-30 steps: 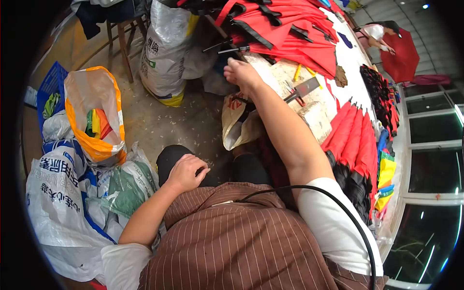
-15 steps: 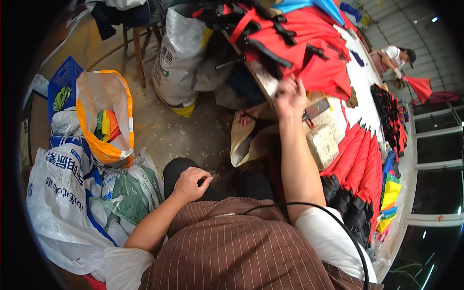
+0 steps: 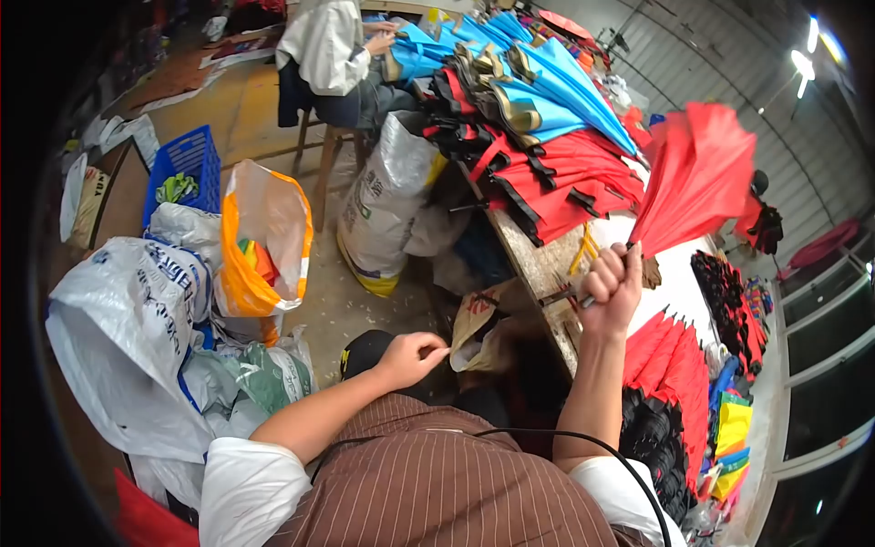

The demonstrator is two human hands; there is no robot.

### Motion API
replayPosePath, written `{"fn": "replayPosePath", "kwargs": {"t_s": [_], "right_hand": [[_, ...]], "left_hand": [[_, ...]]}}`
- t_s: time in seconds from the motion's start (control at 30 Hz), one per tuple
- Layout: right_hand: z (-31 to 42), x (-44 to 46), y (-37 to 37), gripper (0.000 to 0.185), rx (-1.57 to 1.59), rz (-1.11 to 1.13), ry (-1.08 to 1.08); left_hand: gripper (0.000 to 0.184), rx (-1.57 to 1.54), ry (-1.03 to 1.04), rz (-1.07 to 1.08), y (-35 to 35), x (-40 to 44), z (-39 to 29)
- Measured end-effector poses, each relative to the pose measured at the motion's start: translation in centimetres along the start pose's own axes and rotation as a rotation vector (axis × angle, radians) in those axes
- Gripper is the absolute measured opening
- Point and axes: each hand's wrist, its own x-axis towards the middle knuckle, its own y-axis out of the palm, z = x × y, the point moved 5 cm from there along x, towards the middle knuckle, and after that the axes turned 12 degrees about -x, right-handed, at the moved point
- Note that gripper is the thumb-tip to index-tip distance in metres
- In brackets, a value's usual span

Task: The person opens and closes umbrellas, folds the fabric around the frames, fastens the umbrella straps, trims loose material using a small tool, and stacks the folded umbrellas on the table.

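My right hand [image 3: 611, 290] is wrapped round the shaft of a red umbrella [image 3: 697, 178], whose loose canopy stands up above the fist. Over my lap, near the rim of a cream bag [image 3: 474, 319], my left hand [image 3: 412, 358] has thumb and fingertips pressed together; whatever may be between them is too small to name. More red umbrellas [image 3: 570, 182] with black edges lie on the table [image 3: 529, 255], beside blue umbrellas [image 3: 556, 87]. Rolled red umbrellas [image 3: 670, 365] are stacked right of my right forearm.
A co-worker [image 3: 328, 50] sits at the table's far left end, hands at a blue umbrella. White sacks [image 3: 378, 196], an orange-edged bag [image 3: 305, 237] and a blue crate [image 3: 205, 155] stand on the floor to the left. Black and red bundles [image 3: 729, 301] lie at the right.
My right hand has closed round a red umbrella and raised it to the right. My left hand has shifted right. The view has tilted up, showing blue umbrellas and the seated co-worker.
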Motion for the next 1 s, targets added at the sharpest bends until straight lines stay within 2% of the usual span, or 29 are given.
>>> {"fn": "replayPosePath", "kwargs": {"t_s": [0.03,0.07,0.13,0.17,0.23,0.27,0.37,0.4,0.5,0.53,0.63,0.67,0.77,0.83,1.0], "right_hand": [[-0.6,-0.5,0.5,0.023,-0.239,-0.041,-0.041],[-1.7,-0.9,1.3,0.023,-0.232,-0.018,-0.039],[-3.6,-1.7,2.7,0.013,-0.591,-0.013,-0.126],[-4.5,-2.0,3.2,0.013,-0.589,0.002,-0.129],[-5.5,-2.6,4.7,0.011,-1.273,0.066,-0.312],[-5.5,-2.9,5.0,0.011,-1.265,0.082,-0.320],[-6.7,-4.4,6.1,0.017,-1.205,0.343,-0.169],[-6.8,-5.0,6.3,0.017,-1.195,0.349,-0.167],[-6.4,-7.2,6.3,0.015,-0.968,0.266,0.010],[-5.9,-7.8,6.9,0.015,-0.970,0.268,0.004],[-4.0,-9.2,8.4,0.018,-0.827,0.086,-0.005],[-3.4,-9.4,9.1,0.018,-0.829,0.085,-0.012],[-0.6,-8.1,9.9,0.026,-0.768,-0.124,0.029],[1.8,-5.6,10.9,0.023,-0.610,-0.011,0.016],[8.2,0.9,11.9,0.013,-0.551,0.069,0.020]], "left_hand": [[0.015,-0.063,0.091,-0.004,0.1,0.6,-3.3],[0.018,-0.121,0.188,-0.007,0.1,1.4,-6.8],[0.027,-0.144,0.399,-0.011,0.3,3.0,-12.7],[0.027,-0.137,0.409,-0.019,1.0,3.9,-14.4],[0.038,-0.238,0.522,-0.030,1.9,4.6,-17.2],[0.038,-0.226,0.532,-0.040,1.7,4.1,-17.8],[0.039,-0.132,0.228,0.080,2.5,2.5,-17.4],[0.039,-0.124,0.224,0.072,2.6,2.2,-17.3],[0.049,-0.246,0.306,0.137,4.1,1.1,-17.8],[0.049,-0.245,0.312,0.138,4.6,0.9,-18.4],[0.042,-0.291,0.472,0.117,5.5,0.0,-21.4],[0.042,-0.291,0.477,0.121,5.9,0.1,-21.8],[0.039,-0.251,0.409,0.101,6.6,1.1,-22.7],[0.039,-0.241,0.371,0.118,6.4,1.7,-23.1],[0.038,-0.202,0.199,0.178,5.5,1.6,-22.5]]}}
